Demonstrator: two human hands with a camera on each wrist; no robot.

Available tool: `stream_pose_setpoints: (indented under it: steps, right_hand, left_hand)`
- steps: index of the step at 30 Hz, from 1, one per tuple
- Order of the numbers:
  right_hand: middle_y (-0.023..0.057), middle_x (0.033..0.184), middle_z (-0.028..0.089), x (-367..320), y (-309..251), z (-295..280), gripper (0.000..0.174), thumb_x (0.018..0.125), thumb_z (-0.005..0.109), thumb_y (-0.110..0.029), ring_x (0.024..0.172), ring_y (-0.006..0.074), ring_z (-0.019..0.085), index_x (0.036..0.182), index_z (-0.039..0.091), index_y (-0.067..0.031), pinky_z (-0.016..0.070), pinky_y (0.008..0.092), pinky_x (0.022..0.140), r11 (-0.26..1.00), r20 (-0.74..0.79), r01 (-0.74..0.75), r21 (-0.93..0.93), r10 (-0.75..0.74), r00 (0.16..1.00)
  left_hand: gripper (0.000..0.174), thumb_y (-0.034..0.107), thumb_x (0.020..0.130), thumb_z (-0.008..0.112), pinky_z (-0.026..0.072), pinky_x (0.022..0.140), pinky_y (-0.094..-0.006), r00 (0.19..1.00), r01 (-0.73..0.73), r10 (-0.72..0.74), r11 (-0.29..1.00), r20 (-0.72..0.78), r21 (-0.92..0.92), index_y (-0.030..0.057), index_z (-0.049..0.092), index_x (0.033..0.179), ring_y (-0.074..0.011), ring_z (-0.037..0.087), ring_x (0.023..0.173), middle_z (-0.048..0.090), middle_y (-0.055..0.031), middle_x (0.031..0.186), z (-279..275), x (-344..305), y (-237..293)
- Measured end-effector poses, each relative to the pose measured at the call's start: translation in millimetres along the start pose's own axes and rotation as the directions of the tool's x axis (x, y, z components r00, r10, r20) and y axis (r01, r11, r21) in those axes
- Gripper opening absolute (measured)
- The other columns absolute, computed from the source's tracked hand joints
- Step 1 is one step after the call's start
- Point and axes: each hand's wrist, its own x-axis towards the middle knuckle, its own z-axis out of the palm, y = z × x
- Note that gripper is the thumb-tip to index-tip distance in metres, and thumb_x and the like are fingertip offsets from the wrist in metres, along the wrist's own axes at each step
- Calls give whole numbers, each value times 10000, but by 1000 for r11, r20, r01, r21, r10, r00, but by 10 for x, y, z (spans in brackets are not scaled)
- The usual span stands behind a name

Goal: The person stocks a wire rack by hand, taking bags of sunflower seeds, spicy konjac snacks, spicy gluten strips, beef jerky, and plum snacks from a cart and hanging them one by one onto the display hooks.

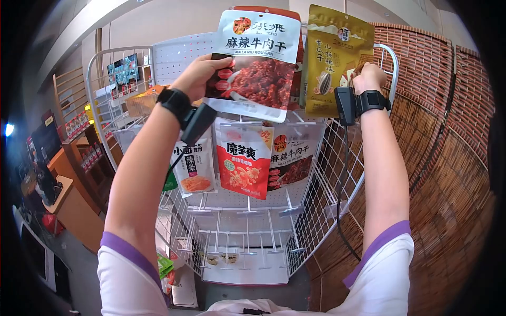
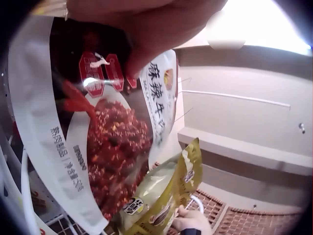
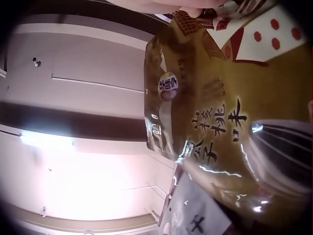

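My left hand (image 1: pixel 196 78) grips a white and dark red bag of spicy beef jerky (image 1: pixel 253 79) by its left edge, thumb across the front. An orange-red edge of another packet (image 1: pixel 269 9) shows behind the bag's top. At the right, my right hand (image 1: pixel 370 79) pinches the right edge of a gold bag of sunflower seeds (image 1: pixel 333 58). Both bags are upright at the top of a wire display rack, side by side. In the left wrist view the thumb (image 2: pixel 156 44) lies on the jerky bag's front; the fingers behind are hidden.
Below hang a red and white konjac snack bag (image 1: pixel 243 168), another jerky bag (image 1: pixel 289 163) and a white packet (image 1: pixel 195 171). Bare hooks (image 1: pixel 247 210) stick out lower on the rack. Wire side panels (image 1: pixel 337 184) flank it, with a woven screen (image 1: pixel 421 105) at the right.
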Motion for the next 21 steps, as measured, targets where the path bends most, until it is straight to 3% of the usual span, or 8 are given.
stream_pose_setpoints:
  steps: [2,4,5,8,14,17,20,21]
  right_hand:
    - [127,896,628,209,57,-10,180,842,425,-54,749,192,609,869,569,50,474,305,579,999,-29,29,-13,-29,999]
    - [170,919,615,603,262,47,185,836,418,-45,750,210,613,901,535,83,480,350,591,977,98,196,-80,-188,977]
    - [190,952,605,144,141,1,204,841,404,-44,772,235,615,940,515,96,479,372,603,980,29,193,-44,-191,981]
    - [202,970,599,121,175,33,208,843,388,-33,788,241,614,939,515,101,475,371,615,974,-25,213,-82,-215,976]
    - [144,1014,609,112,122,147,289,884,302,-137,780,231,585,941,542,14,472,305,668,946,29,-167,280,165,986]
    - [112,998,605,282,196,187,306,889,283,-148,817,199,571,960,549,-14,457,286,698,966,-110,-231,117,244,963]
    - [87,977,619,815,611,318,314,887,304,-130,822,190,576,998,588,-50,455,269,699,976,5,-208,60,208,978]
    - [89,965,627,41,199,117,315,889,315,-139,817,197,583,1003,597,-57,459,270,693,972,65,-138,-190,153,986]
  left_hand:
    - [122,148,867,581,493,527,-309,1000,2,-3,999,-16,-49,45,571,932,-133,558,630,578,-24,770,15,126,-56]
    - [91,106,866,565,475,491,-311,991,-23,27,999,-130,33,29,574,913,-137,549,599,572,-32,740,42,201,-84]
    - [79,72,853,560,456,465,-320,964,-108,108,994,-243,14,12,585,898,-142,543,574,580,-45,731,103,260,-114]
    - [96,62,831,579,465,479,-317,938,-72,110,989,-330,125,-7,609,891,-154,566,597,605,-61,757,98,429,-115]
    - [147,63,790,626,500,538,-314,924,-61,115,986,-365,155,-22,652,907,-168,613,673,639,-86,844,33,648,-120]
    - [142,54,810,600,502,545,-311,910,-112,193,967,-366,230,-22,617,928,-168,600,660,620,-88,820,-74,785,-202]
    - [131,63,830,580,514,546,-308,915,-119,202,962,-350,246,-25,583,928,-172,598,656,606,-88,802,-31,654,-133]
    - [149,54,807,598,510,560,-322,941,-92,150,976,-304,195,-47,603,917,-176,599,658,618,-99,819,14,553,-75]
